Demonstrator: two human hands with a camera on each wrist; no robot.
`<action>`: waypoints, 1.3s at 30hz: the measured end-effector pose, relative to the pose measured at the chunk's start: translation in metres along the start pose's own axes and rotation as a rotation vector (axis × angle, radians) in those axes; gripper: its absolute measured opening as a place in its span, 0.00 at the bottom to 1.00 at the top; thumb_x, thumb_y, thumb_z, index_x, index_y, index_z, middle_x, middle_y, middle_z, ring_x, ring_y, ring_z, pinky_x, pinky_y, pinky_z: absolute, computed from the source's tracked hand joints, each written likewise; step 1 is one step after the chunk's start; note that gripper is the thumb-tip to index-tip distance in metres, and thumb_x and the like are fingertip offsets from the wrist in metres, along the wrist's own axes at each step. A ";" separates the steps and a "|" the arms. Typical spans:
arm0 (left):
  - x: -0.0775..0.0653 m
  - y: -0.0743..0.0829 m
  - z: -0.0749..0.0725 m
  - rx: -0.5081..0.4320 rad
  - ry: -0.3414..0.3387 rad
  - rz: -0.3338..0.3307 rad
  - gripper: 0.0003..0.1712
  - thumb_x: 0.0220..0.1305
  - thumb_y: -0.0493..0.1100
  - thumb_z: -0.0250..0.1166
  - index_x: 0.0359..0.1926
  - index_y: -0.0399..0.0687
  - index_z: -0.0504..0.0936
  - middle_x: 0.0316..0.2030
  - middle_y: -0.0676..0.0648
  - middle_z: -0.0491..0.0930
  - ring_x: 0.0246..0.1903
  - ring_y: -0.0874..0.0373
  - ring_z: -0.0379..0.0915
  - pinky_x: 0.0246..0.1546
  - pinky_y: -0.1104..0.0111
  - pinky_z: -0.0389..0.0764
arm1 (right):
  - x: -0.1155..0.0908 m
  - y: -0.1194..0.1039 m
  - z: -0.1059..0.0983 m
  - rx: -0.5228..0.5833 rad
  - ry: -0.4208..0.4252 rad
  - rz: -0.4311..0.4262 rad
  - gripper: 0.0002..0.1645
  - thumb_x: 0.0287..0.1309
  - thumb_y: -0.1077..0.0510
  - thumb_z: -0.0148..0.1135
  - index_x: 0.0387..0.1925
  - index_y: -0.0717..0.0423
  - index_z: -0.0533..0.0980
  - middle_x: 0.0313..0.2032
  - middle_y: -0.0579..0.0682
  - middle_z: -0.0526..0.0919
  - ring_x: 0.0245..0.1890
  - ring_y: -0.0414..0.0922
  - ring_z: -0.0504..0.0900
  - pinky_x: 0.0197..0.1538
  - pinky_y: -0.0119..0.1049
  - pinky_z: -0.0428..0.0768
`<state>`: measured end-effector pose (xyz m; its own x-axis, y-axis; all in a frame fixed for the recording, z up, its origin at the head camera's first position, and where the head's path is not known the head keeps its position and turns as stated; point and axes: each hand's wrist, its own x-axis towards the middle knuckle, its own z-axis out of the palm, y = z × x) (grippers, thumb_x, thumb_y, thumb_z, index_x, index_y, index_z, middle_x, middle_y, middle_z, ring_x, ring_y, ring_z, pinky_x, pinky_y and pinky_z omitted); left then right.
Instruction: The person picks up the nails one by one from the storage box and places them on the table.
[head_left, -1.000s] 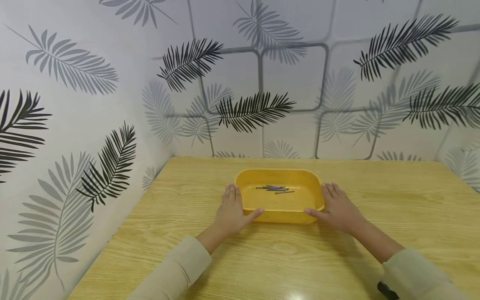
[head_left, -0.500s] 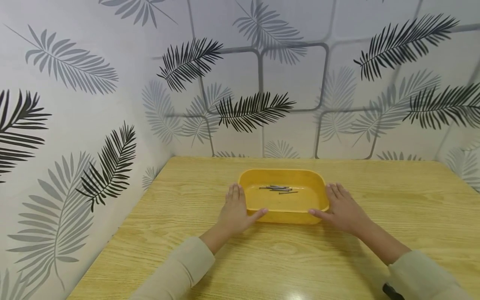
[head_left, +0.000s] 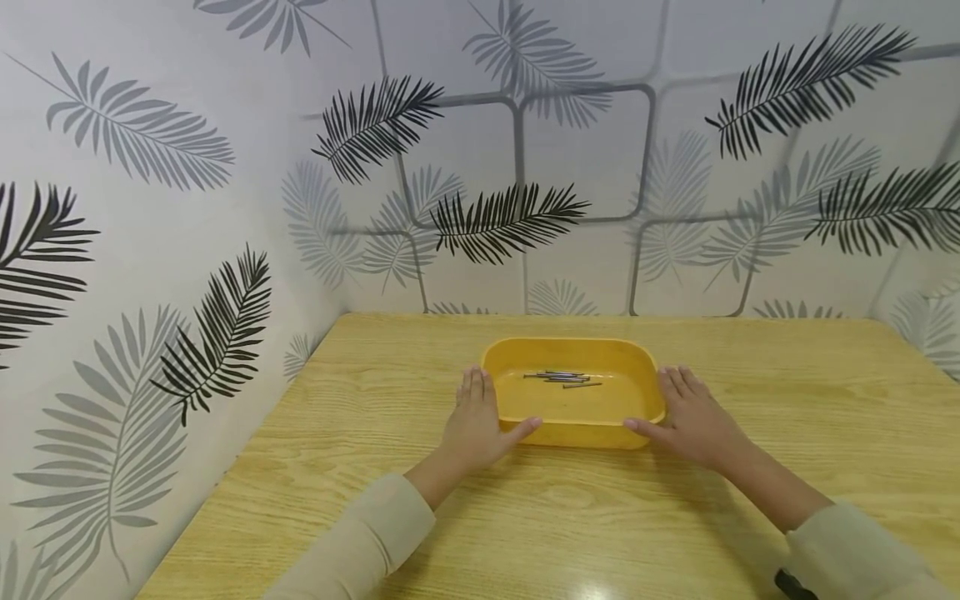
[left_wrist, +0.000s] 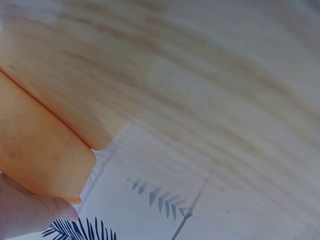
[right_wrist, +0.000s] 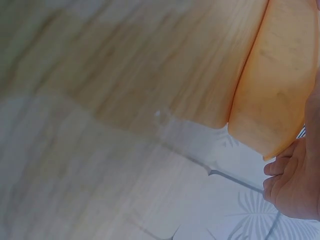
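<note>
A yellow plastic tray [head_left: 581,434] with rounded corners stands on the wood-grain table. Several thin metal nails [head_left: 564,377] lie loose on its floor, mostly in one bunch. My left hand [head_left: 480,425] holds the tray's left end, fingers along the side and thumb against the front wall. At the opposite end my right hand [head_left: 697,425] grips in the same manner. The left wrist view catches the tray's outer wall [left_wrist: 45,140] and part of the left hand [left_wrist: 32,212] at its rim. In the right wrist view, bent fingers of the right hand [right_wrist: 295,182] meet the rim.
The wood-grain table [head_left: 375,367] runs back to a wall [head_left: 465,275] printed with leaves. Another leaf-patterned wall [head_left: 127,275] borders the left side. Near the right sleeve lies a small black object [head_left: 793,585], partly cut off by the frame's lower edge.
Both hands and the tray have slid a little to the right along the table, the nails moving along inside. The hold at each end looks the same.
</note>
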<state>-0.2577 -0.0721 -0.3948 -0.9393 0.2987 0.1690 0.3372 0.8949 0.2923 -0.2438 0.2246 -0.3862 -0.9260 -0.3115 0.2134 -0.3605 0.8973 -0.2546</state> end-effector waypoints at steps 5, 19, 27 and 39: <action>0.000 0.002 0.001 0.003 -0.006 0.000 0.60 0.58 0.75 0.45 0.68 0.26 0.44 0.70 0.29 0.40 0.71 0.39 0.34 0.70 0.53 0.45 | -0.001 0.001 -0.001 0.002 -0.005 0.005 0.58 0.56 0.33 0.53 0.63 0.80 0.50 0.65 0.77 0.50 0.65 0.72 0.48 0.65 0.63 0.50; 0.003 0.009 0.005 0.004 -0.030 -0.006 0.60 0.58 0.75 0.44 0.69 0.27 0.43 0.70 0.30 0.38 0.71 0.40 0.32 0.70 0.54 0.44 | -0.004 0.011 -0.001 -0.015 0.009 0.013 0.58 0.56 0.32 0.53 0.64 0.79 0.51 0.64 0.78 0.52 0.65 0.72 0.49 0.65 0.63 0.51; 0.003 0.015 0.004 -0.004 -0.017 0.007 0.60 0.59 0.74 0.45 0.68 0.26 0.43 0.70 0.29 0.39 0.71 0.39 0.34 0.70 0.53 0.46 | -0.007 0.015 -0.004 0.007 -0.004 0.014 0.58 0.56 0.33 0.53 0.64 0.80 0.50 0.64 0.78 0.51 0.65 0.73 0.48 0.64 0.64 0.51; 0.005 0.022 0.007 0.000 -0.026 0.005 0.60 0.58 0.75 0.44 0.68 0.27 0.43 0.70 0.30 0.38 0.71 0.40 0.33 0.70 0.53 0.45 | -0.012 0.019 -0.008 0.020 -0.015 0.033 0.58 0.56 0.33 0.54 0.64 0.80 0.50 0.64 0.78 0.51 0.65 0.73 0.48 0.64 0.64 0.50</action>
<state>-0.2555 -0.0485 -0.3941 -0.9388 0.3121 0.1461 0.3423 0.8932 0.2915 -0.2390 0.2480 -0.3862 -0.9388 -0.2867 0.1908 -0.3320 0.9008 -0.2800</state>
